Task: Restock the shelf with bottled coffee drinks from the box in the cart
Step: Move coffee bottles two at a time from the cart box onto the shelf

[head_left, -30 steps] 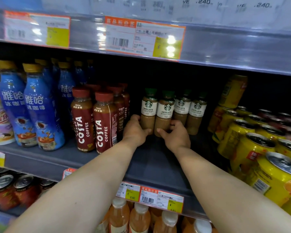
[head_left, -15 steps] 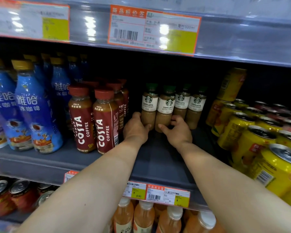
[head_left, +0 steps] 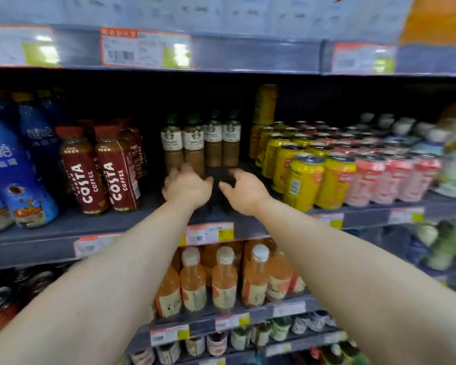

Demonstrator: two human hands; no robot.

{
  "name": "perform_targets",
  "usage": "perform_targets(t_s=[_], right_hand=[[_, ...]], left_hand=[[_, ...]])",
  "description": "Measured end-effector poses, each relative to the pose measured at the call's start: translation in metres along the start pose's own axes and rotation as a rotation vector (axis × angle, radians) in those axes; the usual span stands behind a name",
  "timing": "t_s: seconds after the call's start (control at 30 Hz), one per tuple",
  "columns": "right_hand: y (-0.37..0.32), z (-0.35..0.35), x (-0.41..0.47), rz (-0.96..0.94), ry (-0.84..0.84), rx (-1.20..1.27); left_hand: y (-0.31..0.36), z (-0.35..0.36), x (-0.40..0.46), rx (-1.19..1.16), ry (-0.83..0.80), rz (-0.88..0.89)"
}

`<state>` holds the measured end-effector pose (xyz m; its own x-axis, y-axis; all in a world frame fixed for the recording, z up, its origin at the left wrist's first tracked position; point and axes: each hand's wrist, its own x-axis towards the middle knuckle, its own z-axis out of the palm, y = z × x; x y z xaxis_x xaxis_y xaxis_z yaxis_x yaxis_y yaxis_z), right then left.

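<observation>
Several Starbucks latte bottles [head_left: 193, 144] with green caps and white labels stand in a tight group at the middle of the dark shelf [head_left: 132, 219]. My left hand [head_left: 187, 187] hovers just in front of the two left bottles, its fingers loosely curled, and covers their bases. My right hand [head_left: 244, 191] is beside it, a little nearer to me, fingers loosely curled around nothing and apart from the bottles. Neither hand holds anything. The box and the cart are out of view.
Red Costa coffee bottles [head_left: 100, 167] stand left of the group, with blue bottles [head_left: 19, 169] further left. Yellow cans [head_left: 308, 177] and pink cans [head_left: 379, 177] fill the right. Orange drink bottles [head_left: 223, 280] sit on the shelf below. The picture is motion-blurred.
Both hands have let go of the front latte bottles and drawn back toward me. The view has pulled back and swung right, showing more cans and lower shelves.
</observation>
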<state>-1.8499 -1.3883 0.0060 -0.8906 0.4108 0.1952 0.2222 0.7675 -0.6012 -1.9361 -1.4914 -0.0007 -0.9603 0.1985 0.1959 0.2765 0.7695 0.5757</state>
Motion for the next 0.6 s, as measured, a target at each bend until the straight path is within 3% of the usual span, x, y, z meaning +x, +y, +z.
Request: perform_targets(t_s=[0.1,0.2,0.27,0.4,0.5,0.6], right_hand=[[0.014,-0.036,-0.056,-0.054,0.059,-0.071],[0.055,-0.082,-0.132,-0.062,0.170,-0.132],[0.101,-0.117,-0.187,-0.017,0.191,-0.228],[0.203,-0.193,-0.292,0.303,0.157,-0.512],[0.263,-0.245,-0.360,0.530,0.126,-0.548],[0.319,-0.286,-0.416,0.660,0.199,-0.526]], left_hand=[[0.038,0.002,-0.060,0.055,0.090,0.149],[0.085,0.023,-0.134,-0.065,0.216,0.332],[0.120,0.049,-0.193,-0.127,0.203,0.428],[0.205,0.112,-0.305,0.003,-0.141,0.681],[0.269,0.153,-0.378,0.113,-0.348,0.834],[0.329,0.186,-0.438,0.150,-0.462,0.947]])
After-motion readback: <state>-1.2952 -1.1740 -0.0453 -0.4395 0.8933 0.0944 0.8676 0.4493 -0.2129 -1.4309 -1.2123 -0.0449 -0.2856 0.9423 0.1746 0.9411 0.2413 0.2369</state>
